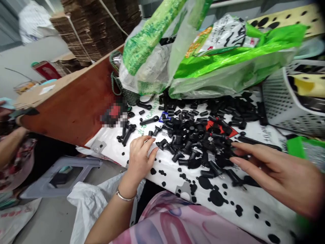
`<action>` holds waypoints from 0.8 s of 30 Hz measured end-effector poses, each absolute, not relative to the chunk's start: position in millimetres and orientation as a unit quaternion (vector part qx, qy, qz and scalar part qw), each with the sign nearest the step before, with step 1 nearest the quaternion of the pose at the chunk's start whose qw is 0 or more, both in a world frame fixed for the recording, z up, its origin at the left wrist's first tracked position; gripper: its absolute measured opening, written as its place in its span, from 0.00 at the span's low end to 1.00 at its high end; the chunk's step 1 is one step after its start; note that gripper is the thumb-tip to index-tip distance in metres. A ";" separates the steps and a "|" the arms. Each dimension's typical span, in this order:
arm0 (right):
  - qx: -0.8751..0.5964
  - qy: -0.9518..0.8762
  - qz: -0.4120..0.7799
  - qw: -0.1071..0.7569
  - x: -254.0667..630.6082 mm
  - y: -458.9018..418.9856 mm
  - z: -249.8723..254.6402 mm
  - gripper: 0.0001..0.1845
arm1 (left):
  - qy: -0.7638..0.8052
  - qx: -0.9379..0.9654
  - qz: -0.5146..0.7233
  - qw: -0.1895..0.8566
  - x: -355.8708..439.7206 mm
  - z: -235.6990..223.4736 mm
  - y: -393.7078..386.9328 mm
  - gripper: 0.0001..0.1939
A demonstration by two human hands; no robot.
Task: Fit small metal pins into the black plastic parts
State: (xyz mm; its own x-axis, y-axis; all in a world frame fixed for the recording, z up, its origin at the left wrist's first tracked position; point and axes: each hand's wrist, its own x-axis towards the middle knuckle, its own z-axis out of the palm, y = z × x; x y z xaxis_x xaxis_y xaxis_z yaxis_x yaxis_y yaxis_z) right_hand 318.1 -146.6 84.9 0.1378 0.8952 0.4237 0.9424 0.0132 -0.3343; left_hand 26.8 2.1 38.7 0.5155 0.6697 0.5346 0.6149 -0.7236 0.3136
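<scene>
A heap of small black parts (193,135), some short tubes and some with flared round ends, lies spread over the white printed table cover. At the near left edge of this heap is my left hand (141,156), its fingers bent and the thumb apart from the index finger. A short black tube (150,133) lies just beyond its fingertips, and a flared part (161,144) lies right of the thumb. On the right, my right hand (271,173) has thumb and index finger around a black part at the heap's edge; that part is mostly hidden.
Behind the heap lie green-and-clear plastic bags (228,64). A white perforated basket (281,98) stands at right. The brown board (73,98) rises at left, with stacked cardboard (93,27) beyond. Another person's arm (12,145) shows at far left.
</scene>
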 end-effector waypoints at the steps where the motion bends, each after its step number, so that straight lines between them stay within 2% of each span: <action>1: -0.705 -0.659 -0.050 0.256 317.9 -149.8 89.6 0.22 | 0.356 0.878 0.317 0.041 30.5 38.7 1.2 0.13; 5: -0.705 -0.668 -0.052 0.234 321.1 -164.7 97.1 0.21 | 0.312 0.893 0.320 0.054 44.2 39.8 -5.4 0.16; 8: -0.677 -0.698 -0.050 0.228 320.2 -173.6 85.8 0.16 | 0.277 0.905 0.314 0.074 52.7 40.4 -12.8 0.17; 12: -0.626 -0.745 -0.057 0.222 302.5 -171.7 67.1 0.11 | 0.259 0.910 0.312 0.089 57.3 40.8 -21.5 0.14; 18: -0.596 -0.768 -0.041 0.232 258.7 -146.0 59.6 0.09 | 0.279 0.892 0.341 0.102 52.2 40.2 -32.1 0.11; 24: -0.626 -0.759 -0.097 0.150 245.2 -123.3 44.0 0.10 | 0.276 0.890 0.337 0.134 55.1 32.7 -45.4 0.10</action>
State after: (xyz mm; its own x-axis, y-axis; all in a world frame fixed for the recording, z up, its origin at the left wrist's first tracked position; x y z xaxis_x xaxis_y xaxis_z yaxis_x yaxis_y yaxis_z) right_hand 245.2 -123.3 44.0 -0.1721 0.9213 0.3488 0.9793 0.1983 -0.0406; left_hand 55.1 -45.4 32.7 0.6203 0.5812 0.5267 0.4003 -0.8120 0.4247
